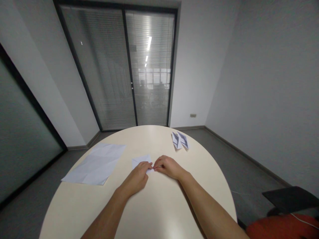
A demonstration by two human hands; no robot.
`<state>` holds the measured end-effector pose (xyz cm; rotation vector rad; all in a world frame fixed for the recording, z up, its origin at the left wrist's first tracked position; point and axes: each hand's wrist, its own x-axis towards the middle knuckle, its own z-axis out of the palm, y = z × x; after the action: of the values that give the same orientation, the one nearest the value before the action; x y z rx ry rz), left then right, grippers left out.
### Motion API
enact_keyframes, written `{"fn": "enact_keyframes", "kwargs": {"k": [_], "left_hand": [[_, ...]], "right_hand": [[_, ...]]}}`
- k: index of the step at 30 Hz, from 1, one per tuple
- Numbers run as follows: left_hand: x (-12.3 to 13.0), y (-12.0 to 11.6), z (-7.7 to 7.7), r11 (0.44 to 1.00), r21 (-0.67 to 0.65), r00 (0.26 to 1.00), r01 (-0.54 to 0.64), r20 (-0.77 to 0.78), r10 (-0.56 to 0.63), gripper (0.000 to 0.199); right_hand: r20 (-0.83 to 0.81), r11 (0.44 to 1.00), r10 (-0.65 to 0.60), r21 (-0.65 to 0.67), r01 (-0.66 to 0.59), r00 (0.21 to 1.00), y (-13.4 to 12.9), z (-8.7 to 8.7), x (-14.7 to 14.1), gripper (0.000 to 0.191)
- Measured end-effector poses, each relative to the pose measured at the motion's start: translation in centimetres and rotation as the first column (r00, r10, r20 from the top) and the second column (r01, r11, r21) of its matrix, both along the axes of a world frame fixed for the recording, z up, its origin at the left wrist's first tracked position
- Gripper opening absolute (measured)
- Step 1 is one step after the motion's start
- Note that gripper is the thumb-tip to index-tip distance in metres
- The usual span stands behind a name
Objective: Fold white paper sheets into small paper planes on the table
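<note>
A small folded piece of white paper (140,160) lies on the round table in front of me, its lower right part covered by my hands. My left hand (139,176) rests over it, with the fingers pressed together and holding it near its right corner. From the right side my right hand (169,167) pinches the corner of the same paper between thumb and fingers. The fingertips of both hands nearly meet there, and the exact fold under them is hidden.
White paper sheets (96,164) with creases lie at the table's left edge. Two folded paper pieces (179,140) stand at the back right of the cream table (159,212). A red chair (281,227) and a black panel (291,198) are at the lower right.
</note>
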<state>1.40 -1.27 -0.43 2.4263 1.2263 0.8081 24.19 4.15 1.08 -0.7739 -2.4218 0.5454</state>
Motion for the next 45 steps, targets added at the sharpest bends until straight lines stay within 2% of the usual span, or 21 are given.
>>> {"fn": "enact_keyframes", "kwargs": {"k": [4, 16, 25, 30, 34, 36, 39, 42, 45], "left_hand": [[0.1, -0.1, 0.0, 0.999, -0.031, 0.999, -0.014, 0.045, 0.016, 0.047], [0.3, -0.1, 0.8, 0.994, -0.061, 0.995, -0.087, 0.051, 0.090, 0.011], [0.6, -0.3, 1.2, 0.995, -0.060, 0.995, -0.080, 0.059, 0.084, 0.015], [0.6, 0.0, 1.0, 0.988, 0.020, 0.988, -0.151, -0.014, 0.152, 0.016], [0.4, 0.2, 1.2, 0.981, 0.055, 0.979, -0.188, -0.073, 0.191, 0.016], [0.4, 0.1, 1.4, 0.980, 0.050, 0.979, -0.192, -0.053, 0.195, 0.018], [0.4, 0.0, 1.5, 0.985, 0.045, 0.986, -0.169, 0.014, 0.169, 0.020], [0.5, -0.1, 1.5, 0.992, 0.044, 0.991, -0.121, 0.066, 0.118, 0.022], [0.6, -0.2, 1.7, 0.990, 0.048, 0.988, -0.130, 0.095, 0.125, 0.022]], "right_hand": [[0.031, 1.000, 0.017, 0.008, -0.017, 0.999, -0.2, 0.3, -0.1, 0.016], [0.123, 0.992, 0.006, 0.128, -0.022, 0.992, -0.3, 0.8, -0.6, 0.024], [0.143, 0.984, -0.042, 0.175, 0.017, 0.989, -0.8, 1.2, -1.1, 0.024], [0.145, 0.978, -0.073, 0.202, 0.043, 0.987, -0.7, 1.3, -1.3, 0.023], [0.109, 0.985, -0.060, 0.168, 0.042, 0.992, -1.0, 1.4, -0.9, 0.019], [0.078, 0.990, -0.057, 0.135, 0.046, 0.995, -1.1, 1.4, -0.6, 0.021], [0.043, 0.993, -0.053, 0.105, 0.049, 0.998, -0.9, 0.9, -0.2, 0.033], [0.021, 0.990, -0.061, 0.125, 0.058, 0.998, -0.4, 0.4, -0.1, 0.023], [0.036, 0.987, -0.092, 0.133, 0.086, 0.995, 0.0, 0.0, 0.0, 0.019]]}}
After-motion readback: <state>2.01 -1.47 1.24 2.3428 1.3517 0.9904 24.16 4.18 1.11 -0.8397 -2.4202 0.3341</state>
